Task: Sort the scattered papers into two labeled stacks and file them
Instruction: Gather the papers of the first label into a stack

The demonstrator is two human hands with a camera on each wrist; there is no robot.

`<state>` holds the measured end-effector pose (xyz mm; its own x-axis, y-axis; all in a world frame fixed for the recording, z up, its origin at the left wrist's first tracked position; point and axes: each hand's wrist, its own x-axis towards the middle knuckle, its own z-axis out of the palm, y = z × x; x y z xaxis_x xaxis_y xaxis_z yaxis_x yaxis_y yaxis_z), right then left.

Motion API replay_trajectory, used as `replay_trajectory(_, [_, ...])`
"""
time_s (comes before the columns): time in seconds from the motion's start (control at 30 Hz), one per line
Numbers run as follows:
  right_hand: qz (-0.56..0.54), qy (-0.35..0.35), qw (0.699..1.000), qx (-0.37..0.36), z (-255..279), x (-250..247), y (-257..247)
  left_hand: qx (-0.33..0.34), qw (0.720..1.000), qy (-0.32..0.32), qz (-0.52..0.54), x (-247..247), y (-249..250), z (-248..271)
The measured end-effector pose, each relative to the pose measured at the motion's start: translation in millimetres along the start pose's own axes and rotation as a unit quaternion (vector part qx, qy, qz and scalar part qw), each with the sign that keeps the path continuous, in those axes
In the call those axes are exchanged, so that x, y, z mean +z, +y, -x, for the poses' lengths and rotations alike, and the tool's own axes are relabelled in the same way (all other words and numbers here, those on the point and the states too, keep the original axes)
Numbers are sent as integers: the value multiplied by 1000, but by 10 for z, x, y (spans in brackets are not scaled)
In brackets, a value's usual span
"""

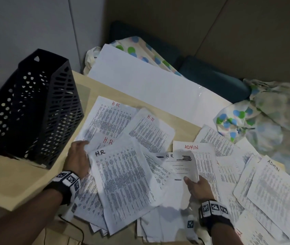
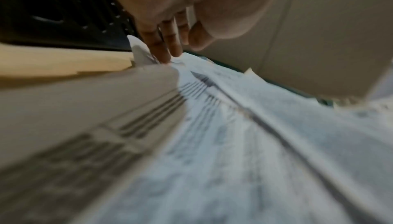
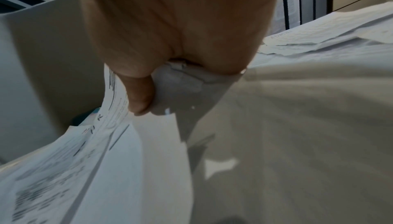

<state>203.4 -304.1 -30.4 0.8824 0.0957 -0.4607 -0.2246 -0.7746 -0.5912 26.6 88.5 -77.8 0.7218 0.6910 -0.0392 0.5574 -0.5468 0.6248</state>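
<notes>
Printed sheets marked H.R or ADMIN lie scattered over a light wooden table (image 1: 13, 175). My left hand (image 1: 77, 156) rests at the top-left corner of a large H.R sheet (image 1: 123, 179). In the left wrist view its straight fingers (image 2: 168, 47) touch the papers (image 2: 223, 126), with the thumb held apart. My right hand (image 1: 195, 184) pinches a lifted, curled HR sheet (image 1: 177, 167) between thumb (image 3: 142, 96) and fingers; the same HR sheet (image 3: 119, 126) bends beside the thumb. ADMIN sheets (image 1: 206, 161) lie under and right of that hand, with more (image 1: 271, 188) at the far right.
A black perforated file holder (image 1: 31, 106) stands at the table's left, close to my left hand. A white board (image 1: 149, 82) lies along the far edge. Polka-dot cloth (image 1: 257, 117) is bunched at the right over dark teal cushions (image 1: 211, 76). A thin black cable (image 1: 77, 227) hangs at the near edge.
</notes>
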Motion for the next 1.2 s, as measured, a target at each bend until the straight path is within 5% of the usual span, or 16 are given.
replay_trajectory(0.07, [0, 0, 1000, -6, -7, 17, -11, -56, 998, 16, 13, -33, 86, 31])
replay_trajectory(0.2, [-25, 11, 999, -17, -14, 45, -49, -128, 969, -195, -87, 4, 256, 86])
replay_trajectory(0.3, [-39, 6, 999, -26, -15, 97, -129, -109, 954, -233, -155, 49, 360, 83])
replay_trajectory(0.73, [-30, -54, 991, -118, 250, 356, -406, -43, 973, -194, -114, 165, 418, -3])
replay_trajectory(0.83, [-25, -71, 990, -120, 260, 312, -405, -31, 984, -171, 31, 125, 541, -30])
replay_trajectory(0.97, [-18, -83, 992, -90, 216, 217, -391, 86, 970, -207, 94, 24, 751, -67])
replay_trajectory(1.1, [-22, -58, 994, -91, 194, 113, -417, 265, 937, -218, -70, -38, 918, -268])
replay_trajectory(1.2, [-25, -68, 993, -96, 218, 154, -507, 285, 912, -248, -158, 62, 1142, -258])
